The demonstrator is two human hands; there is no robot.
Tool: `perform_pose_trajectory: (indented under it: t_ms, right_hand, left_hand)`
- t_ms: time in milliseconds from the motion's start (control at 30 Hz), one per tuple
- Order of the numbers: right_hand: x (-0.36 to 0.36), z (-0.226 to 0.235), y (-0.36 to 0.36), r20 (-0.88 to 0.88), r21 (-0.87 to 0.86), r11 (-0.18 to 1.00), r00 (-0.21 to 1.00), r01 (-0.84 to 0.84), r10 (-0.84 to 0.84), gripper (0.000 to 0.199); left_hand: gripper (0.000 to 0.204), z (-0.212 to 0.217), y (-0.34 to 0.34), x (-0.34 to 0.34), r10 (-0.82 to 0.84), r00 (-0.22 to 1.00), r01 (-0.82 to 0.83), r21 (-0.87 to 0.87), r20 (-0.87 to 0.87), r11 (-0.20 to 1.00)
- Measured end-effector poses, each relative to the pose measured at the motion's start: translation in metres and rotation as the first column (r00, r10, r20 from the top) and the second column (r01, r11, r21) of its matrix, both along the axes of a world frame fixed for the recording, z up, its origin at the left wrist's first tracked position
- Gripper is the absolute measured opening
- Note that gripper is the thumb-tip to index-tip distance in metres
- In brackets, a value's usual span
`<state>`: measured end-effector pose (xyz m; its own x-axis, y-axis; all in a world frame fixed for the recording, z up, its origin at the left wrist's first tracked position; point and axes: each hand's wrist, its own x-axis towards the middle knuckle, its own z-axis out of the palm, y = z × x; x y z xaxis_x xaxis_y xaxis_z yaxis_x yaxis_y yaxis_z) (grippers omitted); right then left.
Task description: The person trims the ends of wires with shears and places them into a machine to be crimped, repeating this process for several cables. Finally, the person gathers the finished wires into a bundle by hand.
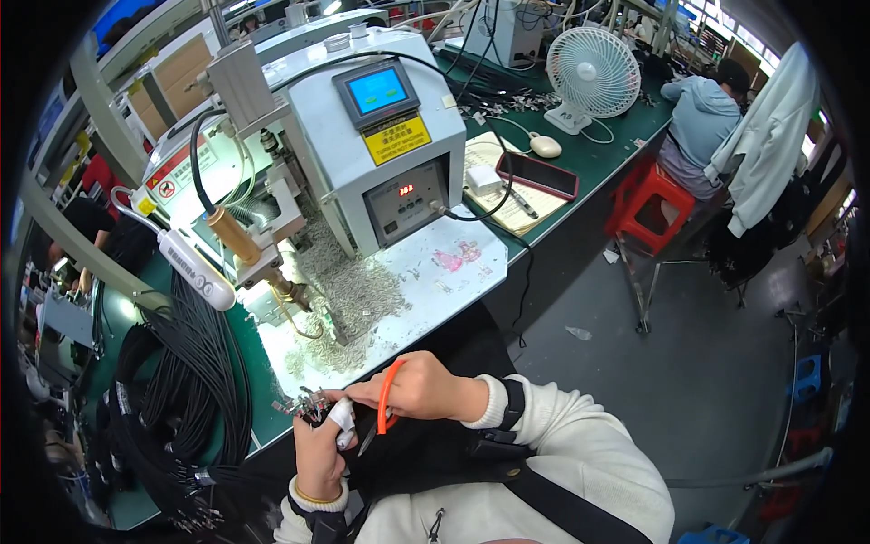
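a tool tucked in the palm, fingertips left free

the left hand (pixel 317 458) is closed around a bundle of cable ends (pixel 308 405), their small metal tips fanned up and away from the palm, probably so that each can be reached singly. a white wrap (pixel 343 415) covers one of its digits, likely as padding. the bundle sits just off the near edge of a pale plate (pixel 462 258), in front of the body, where both hands meet comfortably.

the right hand (pixel 419 385) is curled round an orange-handled tool (pixel 388 399), its dark tip pointing down; holding it this way seems to leave thumb and forefinger free to reach the cable ends. how far the tool's jaws are parted, i cannot tell.

loose metal bits (pixel 362 299) litter the plate below the machine (pixel 394 172). black cables (pixel 186 354) lie looped on the green desk (pixel 580 154), on the left hand's side, perhaps for easy reach. the phone (pixel 539 175) and notebook (pixel 517 218) rest beyond the machine's right side, apart from the litter.
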<state>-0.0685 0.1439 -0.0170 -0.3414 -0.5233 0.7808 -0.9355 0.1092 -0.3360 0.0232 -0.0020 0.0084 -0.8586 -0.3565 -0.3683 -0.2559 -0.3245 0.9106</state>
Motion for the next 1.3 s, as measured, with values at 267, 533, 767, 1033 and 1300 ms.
perform_pose_trajectory:
  t_ms: [267, 533, 767, 1033, 1300]
  right_hand:
    - [0.013, -0.005, -0.005, 0.204, -0.057, 0.998, 0.979, 0.019, -0.007, 0.02]
    - [0.017, -0.015, -0.013, 0.709, -0.297, 0.955, 0.671, 0.008, 0.215, 0.009]
    - [0.012, -0.013, -0.013, 0.857, -0.243, 0.97, 0.465, -0.016, 0.222, 0.012]
    - [0.015, -0.014, -0.007, 0.721, 0.184, 0.98, 0.688, -0.07, -0.086, 0.028]
    - [0.017, -0.02, -0.011, 0.656, 0.265, 0.962, 0.743, -0.068, -0.128, 0.026]
  left_hand:
    - [0.013, -0.014, 0.004, -0.002, -0.06, 0.986, 0.023, -0.223, -0.158, 0.975]
    - [0.013, -0.007, 0.005, -0.012, -0.022, 0.994, 0.019, -0.028, -0.109, 0.999]
    - [0.014, -0.004, -0.008, -0.012, -0.058, 0.997, 0.062, 0.072, -0.055, 0.995]
    - [0.012, -0.001, -0.006, -0.014, -0.007, 0.999, 0.01, 0.066, -0.047, 0.998]
    - [0.012, 0.0, -0.005, -0.019, 0.003, 0.998, -0.008, -0.075, -0.066, 0.997]
